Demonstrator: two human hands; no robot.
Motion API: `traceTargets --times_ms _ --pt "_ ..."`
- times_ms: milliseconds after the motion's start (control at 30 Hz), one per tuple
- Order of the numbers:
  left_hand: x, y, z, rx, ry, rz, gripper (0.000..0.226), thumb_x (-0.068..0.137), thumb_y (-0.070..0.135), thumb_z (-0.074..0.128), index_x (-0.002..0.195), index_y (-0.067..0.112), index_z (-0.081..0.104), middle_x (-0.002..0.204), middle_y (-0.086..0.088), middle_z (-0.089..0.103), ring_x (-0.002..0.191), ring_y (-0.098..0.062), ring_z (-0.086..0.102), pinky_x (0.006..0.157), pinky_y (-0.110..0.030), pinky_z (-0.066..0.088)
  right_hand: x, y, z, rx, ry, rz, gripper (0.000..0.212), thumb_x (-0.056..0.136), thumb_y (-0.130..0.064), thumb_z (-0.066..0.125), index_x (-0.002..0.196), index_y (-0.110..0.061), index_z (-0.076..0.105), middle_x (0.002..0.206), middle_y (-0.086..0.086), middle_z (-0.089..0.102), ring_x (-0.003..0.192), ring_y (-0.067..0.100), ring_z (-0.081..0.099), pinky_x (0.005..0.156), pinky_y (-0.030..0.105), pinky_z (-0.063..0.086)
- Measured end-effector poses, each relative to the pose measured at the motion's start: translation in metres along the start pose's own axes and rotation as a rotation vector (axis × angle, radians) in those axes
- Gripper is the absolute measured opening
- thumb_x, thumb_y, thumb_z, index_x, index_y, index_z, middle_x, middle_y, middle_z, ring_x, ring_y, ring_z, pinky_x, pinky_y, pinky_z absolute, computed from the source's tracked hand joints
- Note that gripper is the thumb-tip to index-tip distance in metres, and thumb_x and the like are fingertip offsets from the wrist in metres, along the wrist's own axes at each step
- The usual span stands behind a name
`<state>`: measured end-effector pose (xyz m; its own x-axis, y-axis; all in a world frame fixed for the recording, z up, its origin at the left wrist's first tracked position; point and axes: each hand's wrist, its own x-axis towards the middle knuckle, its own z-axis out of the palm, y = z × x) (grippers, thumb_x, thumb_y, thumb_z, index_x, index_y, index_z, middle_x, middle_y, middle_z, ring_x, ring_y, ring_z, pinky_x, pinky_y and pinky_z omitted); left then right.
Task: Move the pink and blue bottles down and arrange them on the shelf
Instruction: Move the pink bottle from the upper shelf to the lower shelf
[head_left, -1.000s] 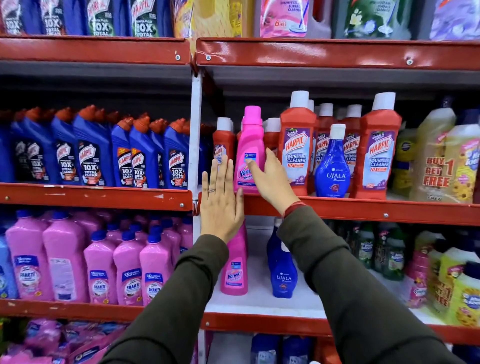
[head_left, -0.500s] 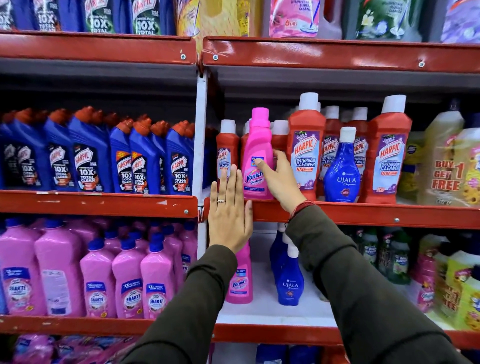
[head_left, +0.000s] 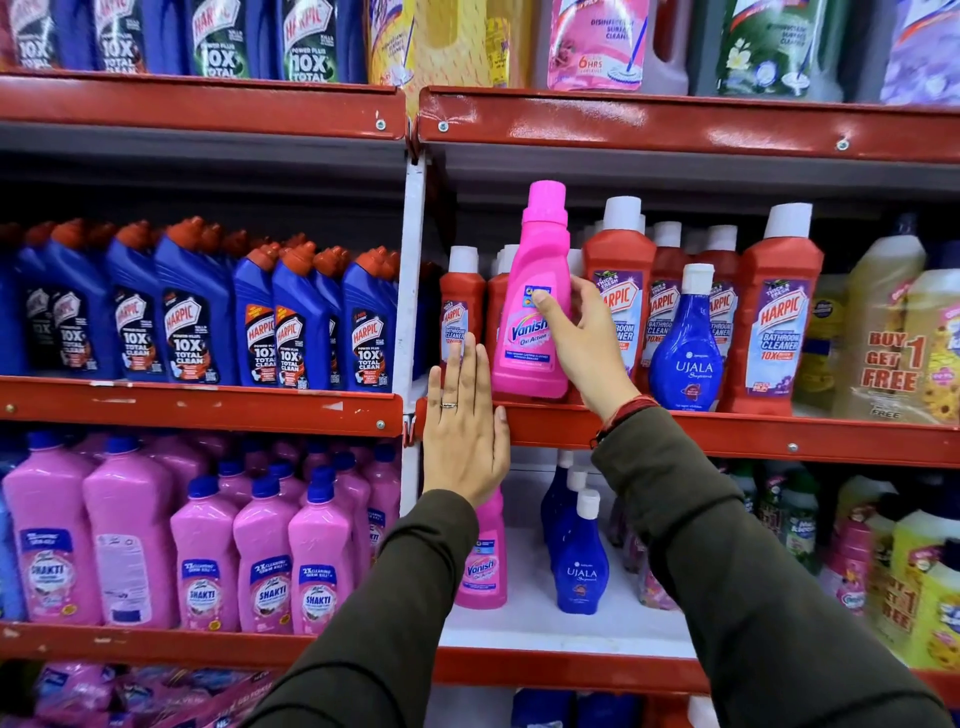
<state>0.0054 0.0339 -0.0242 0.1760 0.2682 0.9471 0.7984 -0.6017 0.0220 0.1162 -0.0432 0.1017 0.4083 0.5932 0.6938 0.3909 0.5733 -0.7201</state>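
Right hand (head_left: 582, 348) grips pink Vanish bottle (head_left: 535, 301) at the middle shelf (head_left: 727, 431).
Fingers wrapped round its label, base at the shelf edge; blue Ujala bottle (head_left: 685, 343) stands right of them. Left hand (head_left: 462, 431) flat, fingers extended, empty, beside the bottle's base.

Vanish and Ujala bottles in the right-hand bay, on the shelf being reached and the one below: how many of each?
Pink Vanish: 2, the upper Vanish bottle gripped by the right hand, and the lower Vanish bottle.
Blue Ujala: 4, the upper Ujala bottle, plus the lower Ujala row of 3, judging by caps.
Total: 6
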Motion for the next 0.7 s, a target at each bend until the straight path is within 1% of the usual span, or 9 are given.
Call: traceTargets --times_ms 133,200,267,300,400,433,567,633,700 --pt "-0.004 -0.002 -0.008 -0.028 -0.03 0.021 0.071 0.098 0.026 0.033 0.162 0.001 0.011 0.172 -0.015 0.007 0.16 -0.026 0.005 0.131 -0.044 0.004 -0.011 -0.003 -0.011 0.04 -0.039 0.015 0.034 0.097 -0.027 0.064 0.128 -0.014 0.054 0.124 0.006 0.066 0.111 0.02 0.069 0.095 0.042 0.059" --pt "-0.011 -0.002 -0.012 -0.048 -0.036 0.011 0.071 0.098 0.025 0.033 0.162 0.001 0.011 0.172 -0.015 0.008 0.16 -0.025 0.005 0.131 -0.044 0.005 -0.02 -0.004 -0.016 0.068 -0.051 0.02 0.037 0.097 -0.027 0.064 0.13 -0.013 0.054 0.124 0.006 0.067 0.109 0.019 0.07 0.091 0.035 0.06" --pt "-0.023 0.0 -0.016 -0.069 -0.041 -0.015 0.071 0.098 0.025 0.034 0.162 0.001 0.012 0.172 -0.015 0.01 0.16 -0.025 0.006 0.131 -0.044 0.004 -0.03 -0.005 -0.021 0.099 -0.051 0.011 0.037 0.097 -0.025 0.064 0.13 -0.011 0.055 0.119 0.004 0.068 0.105 0.016 0.07 0.084 0.026 0.06" --pt "-0.028 0.001 -0.017 -0.075 -0.043 -0.021 0.071 0.098 0.025 0.033 0.162 0.002 0.012 0.172 -0.015 0.01 0.16 -0.026 0.006 0.131 -0.043 0.003 -0.036 -0.005 -0.023 0.114 -0.052 0.008 0.035 0.098 -0.024 0.064 0.129 -0.012 0.056 0.117 0.003 0.068 0.103 0.015 0.07 0.082 0.024 0.059" --pt "-0.044 0.003 -0.02 -0.084 -0.048 -0.019 0.07 0.099 0.025 0.033 0.162 0.003 0.011 0.172 -0.016 0.011 0.16 -0.027 0.008 0.131 -0.044 0.004 -0.054 0.0 -0.029 0.156 -0.066 0.036 0.034 0.098 -0.022 0.063 0.129 -0.012 0.056 0.12 0.006 0.069 0.106 0.016 0.071 0.088 0.03 0.059" --pt "-0.05 0.003 -0.02 -0.089 -0.047 -0.021 0.07 0.099 0.025 0.033 0.162 0.002 0.012 0.172 -0.016 0.012 0.16 -0.028 0.009 0.131 -0.045 0.004 -0.061 0.003 -0.031 0.164 -0.069 0.044 0.035 0.098 -0.023 0.063 0.13 -0.011 0.056 0.12 0.005 0.069 0.107 0.016 0.071 0.089 0.03 0.059" --pt "-0.078 0.004 -0.018 -0.106 -0.077 -0.039 0.071 0.098 0.025 0.035 0.161 0.0 0.015 0.172 -0.016 0.011 0.16 -0.028 0.008 0.131 -0.041 -0.005 -0.095 0.027 -0.039 0.218 -0.063 0.063 0.035 0.096 -0.021 0.066 0.129 -0.012 0.059 0.117 0.001 0.072 0.104 0.009 0.071 0.084 0.022 0.057" --pt "-0.097 0.006 -0.015 -0.111 -0.116 -0.053 0.075 0.094 0.025 0.036 0.161 0.0 0.015 0.171 -0.017 0.012 0.16 -0.029 0.008 0.131 -0.041 -0.004 -0.114 0.046 -0.043 0.204 -0.069 0.055 0.035 0.095 -0.022 0.068 0.128 -0.016 0.06 0.119 -0.001 0.072 0.105 0.006 0.071 0.083 0.018 0.055" --pt "-0.118 0.008 -0.011 -0.116 -0.158 -0.08 0.074 0.094 0.025 0.036 0.161 0.0 0.017 0.171 -0.017 0.014 0.16 -0.028 0.01 0.131 -0.039 -0.003 -0.133 0.066 -0.047 0.171 -0.101 0.066 0.034 0.094 -0.024 0.069 0.127 -0.021 0.06 0.119 -0.005 0.073 0.108 0.006 0.071 0.084 0.018 0.055"
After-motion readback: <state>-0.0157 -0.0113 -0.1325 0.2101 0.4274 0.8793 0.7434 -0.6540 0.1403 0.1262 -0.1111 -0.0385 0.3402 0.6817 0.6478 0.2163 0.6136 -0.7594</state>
